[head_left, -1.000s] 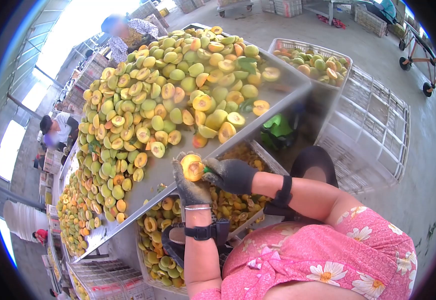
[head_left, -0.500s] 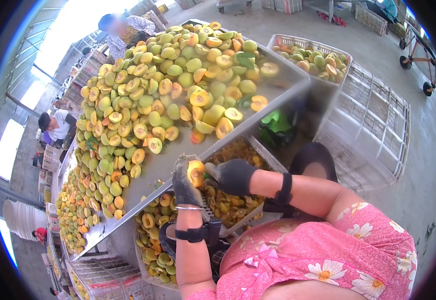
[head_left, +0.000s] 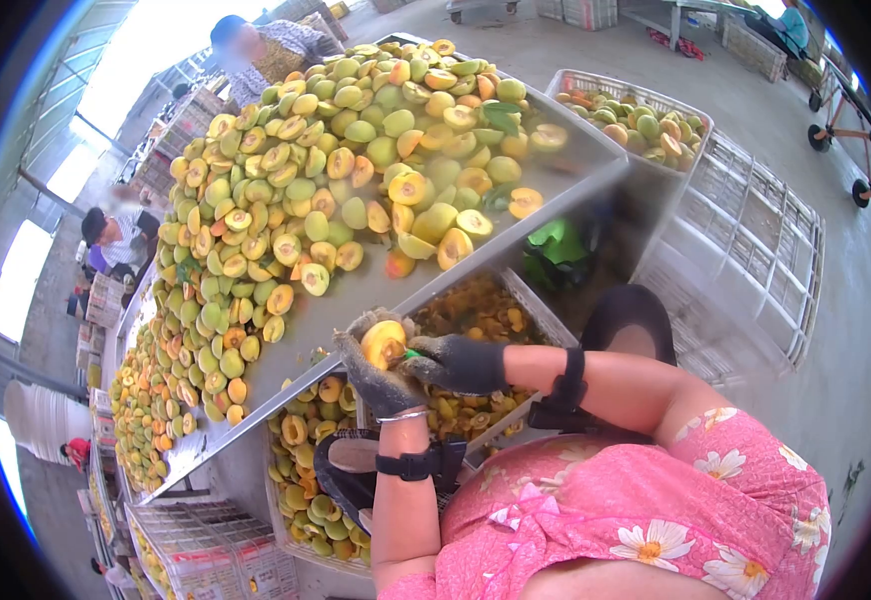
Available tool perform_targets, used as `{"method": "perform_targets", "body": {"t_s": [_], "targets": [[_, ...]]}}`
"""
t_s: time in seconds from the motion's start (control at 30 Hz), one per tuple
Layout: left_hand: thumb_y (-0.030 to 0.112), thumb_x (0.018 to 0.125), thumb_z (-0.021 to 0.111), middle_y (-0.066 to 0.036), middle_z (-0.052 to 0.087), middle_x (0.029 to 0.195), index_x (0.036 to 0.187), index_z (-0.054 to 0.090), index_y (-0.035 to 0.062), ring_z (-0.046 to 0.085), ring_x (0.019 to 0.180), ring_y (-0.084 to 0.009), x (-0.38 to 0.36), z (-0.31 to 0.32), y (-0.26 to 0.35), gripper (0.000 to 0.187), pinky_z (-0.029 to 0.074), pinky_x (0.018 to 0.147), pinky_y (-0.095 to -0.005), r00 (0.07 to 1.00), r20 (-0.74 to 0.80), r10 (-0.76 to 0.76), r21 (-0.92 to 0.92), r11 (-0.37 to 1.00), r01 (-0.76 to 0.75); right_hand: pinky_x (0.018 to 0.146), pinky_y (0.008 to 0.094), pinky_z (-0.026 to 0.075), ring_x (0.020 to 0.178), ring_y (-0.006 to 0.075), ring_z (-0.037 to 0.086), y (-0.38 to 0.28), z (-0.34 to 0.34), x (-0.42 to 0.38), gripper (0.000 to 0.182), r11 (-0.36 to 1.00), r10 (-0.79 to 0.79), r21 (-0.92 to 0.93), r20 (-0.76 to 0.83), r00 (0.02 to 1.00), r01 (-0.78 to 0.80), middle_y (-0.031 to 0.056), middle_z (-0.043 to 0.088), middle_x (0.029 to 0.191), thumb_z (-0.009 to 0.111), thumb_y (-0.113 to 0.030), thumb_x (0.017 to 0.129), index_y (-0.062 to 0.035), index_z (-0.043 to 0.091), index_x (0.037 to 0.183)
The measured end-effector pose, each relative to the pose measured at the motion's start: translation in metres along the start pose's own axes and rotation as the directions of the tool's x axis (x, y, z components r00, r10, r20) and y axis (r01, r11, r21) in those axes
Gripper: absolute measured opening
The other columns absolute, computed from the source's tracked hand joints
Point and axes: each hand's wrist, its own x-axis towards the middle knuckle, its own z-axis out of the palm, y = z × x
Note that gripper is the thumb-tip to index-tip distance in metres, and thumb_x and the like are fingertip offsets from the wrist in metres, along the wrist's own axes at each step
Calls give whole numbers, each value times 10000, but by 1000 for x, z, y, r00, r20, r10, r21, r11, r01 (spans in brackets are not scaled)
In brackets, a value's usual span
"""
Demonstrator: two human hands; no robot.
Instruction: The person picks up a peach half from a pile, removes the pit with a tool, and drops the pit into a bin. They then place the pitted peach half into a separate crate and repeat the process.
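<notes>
My left hand [head_left: 381,375], in a dark, dusty glove, holds a peach half [head_left: 384,343] with its orange-yellow cut face up. Closed beside it, my gloved right hand [head_left: 461,363] grips a small tool with a green part [head_left: 412,353] showing at the fingertips; its working end is hidden against the fruit. Both hands are just past the near edge of a metal table [head_left: 356,295]. On that table lies a big heap of halved peaches [head_left: 286,200], green-yellow outside. Under my hands stands a crate of small brownish-yellow pieces [head_left: 481,310].
More halves fill a crate [head_left: 321,525] below the table at left. A white crate of fruit [head_left: 646,125] stands at the table's right, beside upturned crates [head_left: 746,240]. Two people [head_left: 266,55] [head_left: 116,240] are across the table. A wheeled cart [head_left: 846,130] stands far right.
My left hand has turned and opened out more under the peach half, whose cut face now tilts upward. The right hand stays against the fruit, slightly lower. The whole view has shifted slightly.
</notes>
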Motion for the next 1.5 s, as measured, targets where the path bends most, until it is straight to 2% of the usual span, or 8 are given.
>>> {"method": "perform_targets", "body": {"t_s": [0.17, 0.3, 0.37, 0.6, 0.93, 1.03, 1.37, 1.5], "targets": [[277, 981, 443, -128, 645, 810, 933, 626, 0, 634, 735, -256, 3, -22, 18, 335, 528, 712, -352, 983, 183, 4, 381, 922, -74, 838, 478, 446, 933, 429, 601, -22, -9, -13, 409, 983, 115, -161, 131, 985, -93, 266, 621, 1038, 456, -368, 965, -25, 522, 1179], [176, 932, 507, -109, 664, 793, 921, 651, -10, 639, 766, -238, 25, -64, 16, 235, 512, 712, -370, 794, 568, 216, 719, 339, -606, 633, 364, 476, 742, 257, 618, 6, 16, -16, 414, 948, 38, 307, 148, 988, -82, 134, 637, 895, 485, -439, 954, -61, 571, 1102], [149, 910, 534, -96, 671, 799, 925, 658, -8, 641, 781, -242, 6, -28, 36, 201, 509, 717, -389, 855, 510, 93, 714, 510, -481, 519, 283, 446, 643, 138, 576, -20, 0, -23, 407, 549, 252, 612, 528, 811, -569, 42, 608, 813, 496, -471, 947, -91, 591, 1056], [499, 943, 449, -143, 661, 859, 987, 603, 31, 655, 728, -303, 11, -28, 20, 494, 584, 645, -440, 970, 100, -223, -108, 966, 234, 396, 187, 325, 486, 46, 436, -7, -5, -16, 366, 308, 22, 702, 669, 742, -642, -46, 509, 684, 509, -490, 939, -131, 578, 965], [486, 946, 423, -119, 608, 908, 1006, 572, 42, 598, 832, -236, -7, -32, 36, 472, 525, 746, -352, 955, -104, -276, -34, 961, 274, 490, 291, 440, 585, 156, 559, -25, -2, -21, 433, 751, 211, 556, 310, 927, -357, 48, 585, 788, 426, -448, 979, -78, 507, 1190], [465, 952, 440, -99, 607, 927, 1015, 577, 42, 593, 833, -214, -1, -46, 22, 449, 520, 742, -333, 978, -39, -206, 71, 975, 209, 638, 400, 495, 725, 325, 637, 16, 24, -5, 492, 957, -289, -41, -199, 936, 287, 143, 657, 934, 431, -416, 977, -63, 435, 1320], [351, 954, 517, -53, 601, 909, 1031, 570, 66, 611, 840, -190, -12, -18, 15, 300, 532, 733, -309, 952, -192, 238, 315, 934, -169, 752, 478, 462, 864, 430, 615, -18, -1, -28, 334, 874, 219, -471, 168, 961, -117, 233, 640, 952, 434, -318, 958, -82, 467, 1192], [424, 940, 484, -99, 560, 960, 1026, 549, 54, 570, 856, -224, -6, -28, 35, 386, 506, 795, -387, 990, -47, -133, 70, 988, 136, 673, 470, 477, 787, 413, 612, -8, -2, -22, 298, 935, -26, -354, -81, 996, -4, 211, 633, 879, 494, -301, 933, -79, 499, 1132]]}}
